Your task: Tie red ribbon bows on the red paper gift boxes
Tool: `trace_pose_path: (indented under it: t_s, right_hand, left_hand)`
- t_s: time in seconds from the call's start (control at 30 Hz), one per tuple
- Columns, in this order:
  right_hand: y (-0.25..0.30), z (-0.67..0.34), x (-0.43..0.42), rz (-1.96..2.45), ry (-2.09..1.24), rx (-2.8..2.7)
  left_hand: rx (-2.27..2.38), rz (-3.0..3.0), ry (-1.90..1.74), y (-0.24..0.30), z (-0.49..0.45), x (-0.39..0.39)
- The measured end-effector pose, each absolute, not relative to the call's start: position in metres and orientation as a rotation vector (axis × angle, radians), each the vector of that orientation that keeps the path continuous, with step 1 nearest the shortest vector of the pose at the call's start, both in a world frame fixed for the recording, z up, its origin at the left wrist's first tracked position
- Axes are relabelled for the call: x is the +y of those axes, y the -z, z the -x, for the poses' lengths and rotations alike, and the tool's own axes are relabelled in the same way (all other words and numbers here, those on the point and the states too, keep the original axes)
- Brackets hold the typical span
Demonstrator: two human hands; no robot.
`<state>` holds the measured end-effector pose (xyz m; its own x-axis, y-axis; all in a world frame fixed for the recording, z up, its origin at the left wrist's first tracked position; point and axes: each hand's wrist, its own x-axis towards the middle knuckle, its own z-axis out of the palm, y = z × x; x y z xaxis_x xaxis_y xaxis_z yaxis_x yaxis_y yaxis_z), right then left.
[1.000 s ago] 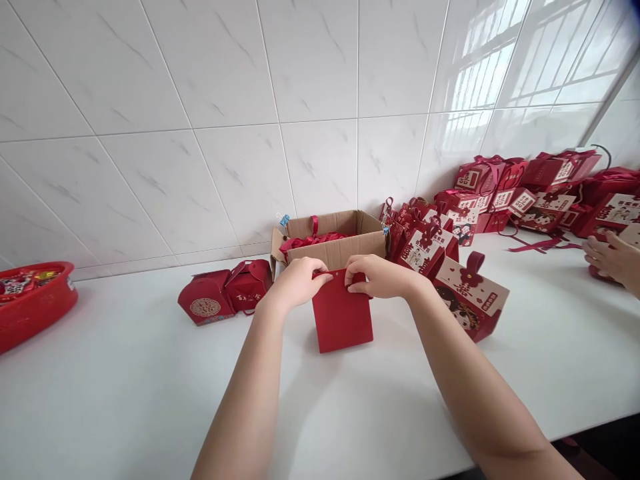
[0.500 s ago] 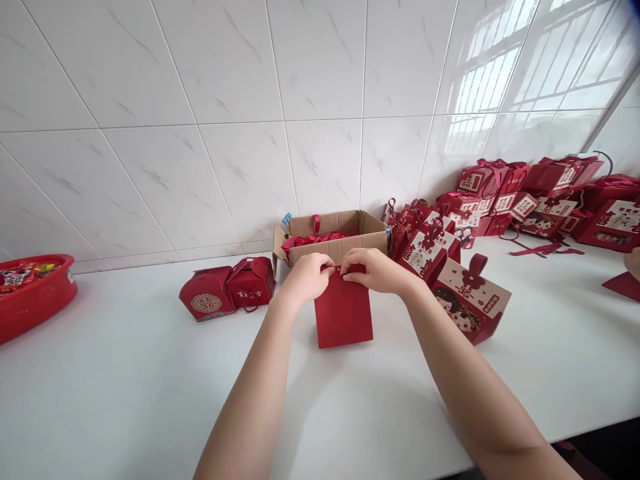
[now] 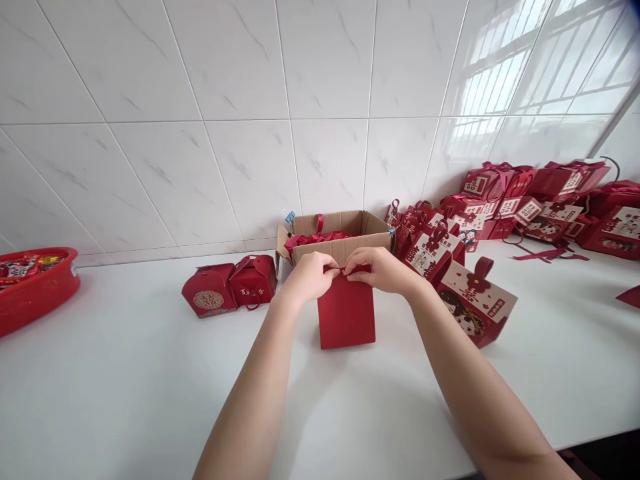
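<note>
A plain red gift box [image 3: 347,317] stands upright on the white table in front of me, its flat side facing me. My left hand [image 3: 316,275] is closed in a pinch at the left of its top edge. From the right, my right hand [image 3: 369,268] pinches the same edge, thumb and fingertips pressed together. Both hands nearly meet there. A thin dark red strip shows between the fingertips; whether it is ribbon or the box's own rim I cannot tell. My fingers partly hide the top of the box.
Behind stands an open cardboard box [image 3: 367,223] with red ribbons [image 3: 325,238] inside. Two small red boxes [image 3: 209,291] sit to the left, beyond them a red basin [image 3: 40,293] of wrapped sweets. A printed gift box [image 3: 480,300] and several stacked boxes [image 3: 493,180] are on the right.
Both hands keep pinching the top of the box, with small finger shifts. The view has turned slightly left. Another person's hand at the right edge has gone out of view.
</note>
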<state>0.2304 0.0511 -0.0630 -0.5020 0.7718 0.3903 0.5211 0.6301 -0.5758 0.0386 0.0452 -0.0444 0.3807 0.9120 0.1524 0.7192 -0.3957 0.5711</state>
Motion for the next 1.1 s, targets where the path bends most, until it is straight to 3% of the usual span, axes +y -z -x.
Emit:
trace_pose_path:
  t_s: [0.8,1.1]
  right_hand:
    - [0.062,-0.228,0.043,1.045,-0.589,-2.177]
    - [0.064,-0.227,0.045,1.022,-0.580,-2.197]
  left_hand:
    - [1.245,-2.168,-0.557,0.041,-0.029,0.044]
    - [1.416,-2.336,-0.510,0.039,-0.045,0.030]
